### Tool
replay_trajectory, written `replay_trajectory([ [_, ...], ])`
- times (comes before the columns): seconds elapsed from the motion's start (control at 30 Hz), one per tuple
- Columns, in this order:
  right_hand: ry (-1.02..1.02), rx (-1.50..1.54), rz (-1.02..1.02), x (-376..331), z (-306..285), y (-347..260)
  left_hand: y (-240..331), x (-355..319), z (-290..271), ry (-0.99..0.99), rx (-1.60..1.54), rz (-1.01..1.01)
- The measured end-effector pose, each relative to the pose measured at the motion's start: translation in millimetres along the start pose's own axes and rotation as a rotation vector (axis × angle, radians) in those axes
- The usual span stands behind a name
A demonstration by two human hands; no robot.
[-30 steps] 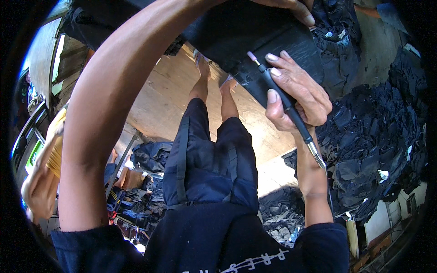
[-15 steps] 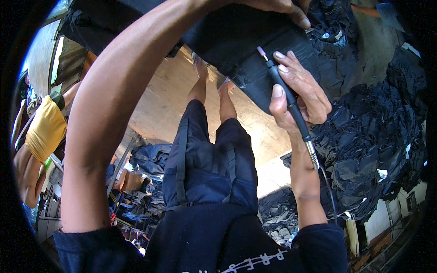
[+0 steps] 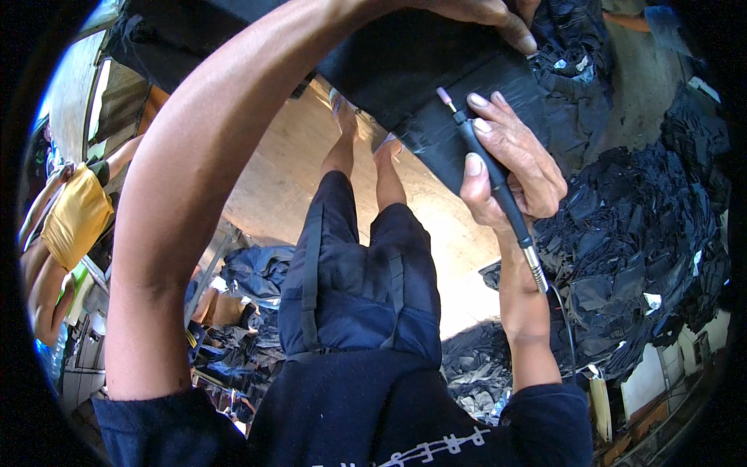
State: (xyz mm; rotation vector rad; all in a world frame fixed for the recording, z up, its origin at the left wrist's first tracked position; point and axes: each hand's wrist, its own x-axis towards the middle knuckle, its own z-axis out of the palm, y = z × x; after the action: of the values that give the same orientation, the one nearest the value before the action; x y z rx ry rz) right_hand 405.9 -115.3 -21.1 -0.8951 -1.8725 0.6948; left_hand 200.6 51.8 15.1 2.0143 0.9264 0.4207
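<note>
My right hand is wrapped round a black rotary tool handpiece, its thumb and fingers closed on the barrel. A pinkish grinding tip points up and left over a dark cloth piece with pale scuffed streaks; whether the tip touches it I cannot tell. From the handpiece's spring-sleeved end a thin cable runs down beside my right forearm. At the top edge my left hand reaches across, its thumb by the cloth's upper right edge, seemingly pinching it. Its other fingers are partly out of the picture.
A big heap of dark cloth pieces rises at the right, with another dark pile beside my right arm. Past my legs lies a light brown floor. At the far left is another person in yellow clothing.
The grinding tip and handpiece have shifted slightly downward, with my right hand still closed round it. My left thumb has moved a little. The person at the left has moved slightly.
</note>
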Motion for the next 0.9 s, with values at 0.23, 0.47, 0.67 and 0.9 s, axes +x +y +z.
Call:
replay_trajectory([
  [0.23,-0.032,0.045,-0.028,3.0,3.5,-0.7,-0.3,0.8,0.3,0.0,-0.008,0.0],
  [0.47,-0.053,0.059,-0.05,7.7,6.0,-5.5,-5.7,-1.7,0.5,0.018,-0.028,0.056],
  [0.67,-0.103,0.088,-0.064,10.2,5.2,-6.7,-3.2,1.3,4.2,0.0,0.04,-0.013],
  [0.9,-0.105,0.079,-0.062,10.2,3.0,-7.0,0.3,1.6,-0.4,-0.016,0.034,-0.019],
])
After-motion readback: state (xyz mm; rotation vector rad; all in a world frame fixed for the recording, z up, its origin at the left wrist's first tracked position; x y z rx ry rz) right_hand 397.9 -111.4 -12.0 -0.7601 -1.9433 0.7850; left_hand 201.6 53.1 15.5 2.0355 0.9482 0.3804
